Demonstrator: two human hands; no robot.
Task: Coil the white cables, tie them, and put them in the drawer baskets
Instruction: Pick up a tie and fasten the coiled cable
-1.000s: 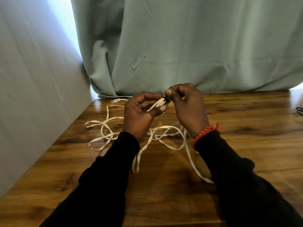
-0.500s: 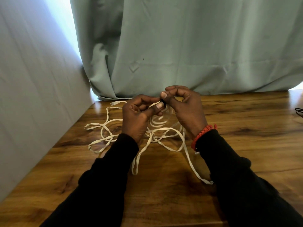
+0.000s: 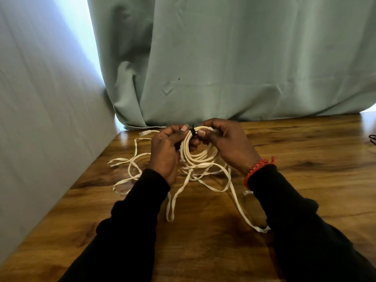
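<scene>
A coiled white cable (image 3: 200,156) is held upright above the wooden table (image 3: 305,180), its loops facing me. My left hand (image 3: 165,153) grips the coil's left side and my right hand (image 3: 225,143) grips its top right. Both thumbs pinch at a small black tie (image 3: 192,131) wrapped round the top of the coil. Under the hands a loose white flat cable (image 3: 203,180) lies tangled on the table, with a connector (image 3: 144,132) at the back left and another (image 3: 247,192) near my right wrist.
A green curtain (image 3: 223,68) hangs along the table's back edge and a pale fabric wall (image 3: 40,119) closes the left side. A dark object (image 3: 372,138) peeks in at the right edge. No drawer baskets are in view.
The coil has turned from edge-on to facing me, so its round loops show. Both hands shifted slightly up and closer together around the black tie.
</scene>
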